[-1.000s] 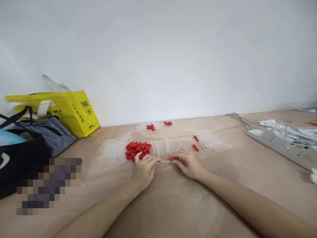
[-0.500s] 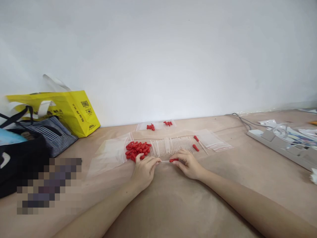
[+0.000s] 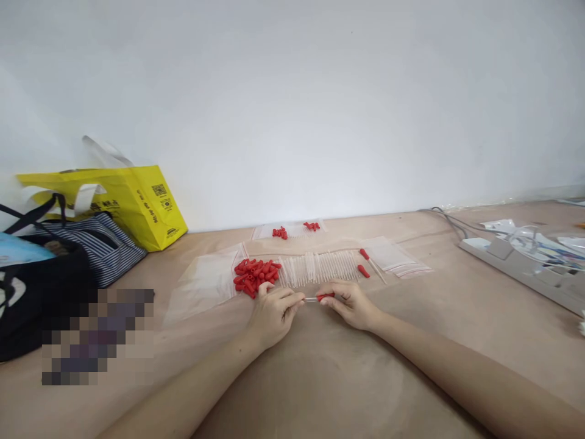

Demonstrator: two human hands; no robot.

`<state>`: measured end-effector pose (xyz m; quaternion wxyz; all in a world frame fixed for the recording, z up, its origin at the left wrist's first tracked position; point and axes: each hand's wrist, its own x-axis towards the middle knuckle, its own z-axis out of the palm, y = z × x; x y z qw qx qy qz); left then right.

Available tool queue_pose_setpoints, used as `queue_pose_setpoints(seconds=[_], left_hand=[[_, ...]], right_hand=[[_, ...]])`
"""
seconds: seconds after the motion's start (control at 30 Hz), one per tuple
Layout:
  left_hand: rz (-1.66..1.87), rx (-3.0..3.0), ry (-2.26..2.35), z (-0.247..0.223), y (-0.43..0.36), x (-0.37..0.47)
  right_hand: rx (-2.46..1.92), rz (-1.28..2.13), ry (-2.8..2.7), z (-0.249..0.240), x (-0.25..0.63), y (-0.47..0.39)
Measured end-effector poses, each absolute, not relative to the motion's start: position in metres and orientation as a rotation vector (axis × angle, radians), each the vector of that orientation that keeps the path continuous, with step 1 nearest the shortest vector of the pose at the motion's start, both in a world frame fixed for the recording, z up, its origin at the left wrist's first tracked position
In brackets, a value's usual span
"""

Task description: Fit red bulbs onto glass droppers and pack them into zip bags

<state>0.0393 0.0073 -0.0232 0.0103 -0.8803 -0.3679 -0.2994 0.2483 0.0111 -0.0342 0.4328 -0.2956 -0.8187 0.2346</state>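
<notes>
My left hand (image 3: 275, 314) pinches a thin clear dropper tube (image 3: 311, 299), most of which its fingers hide. Between thumb and fingers, my right hand (image 3: 354, 306) grips a red rubber bulb (image 3: 325, 297). Bulb and tube are in line, the tube's end at the bulb's mouth; how deep it sits inside is hidden. Behind my left hand is a heap of red rubber bulbs (image 3: 256, 272). A row of several clear tubes (image 3: 320, 267) lies just beyond both hands. To its right are a loose red bulb (image 3: 363, 271) and a dropper with a red bulb fitted (image 3: 364, 253).
Plastic zip bags lie left (image 3: 201, 280) and right (image 3: 388, 256) of the row. Another bag (image 3: 295, 230) with red-bulbed droppers is near the wall. A yellow bag (image 3: 155, 207) and striped pouch (image 3: 107, 244) stand left; a power strip (image 3: 516, 268) lies right.
My left hand has shifted slightly right, closer to my right hand. Less of the tube shows between the fingers and the bulb. The whole view has moved a little.
</notes>
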Motion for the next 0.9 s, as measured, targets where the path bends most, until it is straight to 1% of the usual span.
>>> queue_pose_setpoints(seconds=[0.3, 0.63, 0.9], left_hand=[[-0.936, -2.701, -1.085, -0.0219, 0.0008, 0.042], [-0.872, -2.701, -1.063, -0.022, 0.0005, 0.0431], [-0.811, -2.691, -1.092, -0.0217, 0.0001, 0.0427]], right_hand=[[-0.755, 0.62, -2.032, -0.0337, 0.2494, 0.0095], [-0.758, 0.725, -2.005, -0.0374, 0.2508, 0.0143], [-0.785, 0.729, -2.019, -0.033, 0.2503, 0.011]])
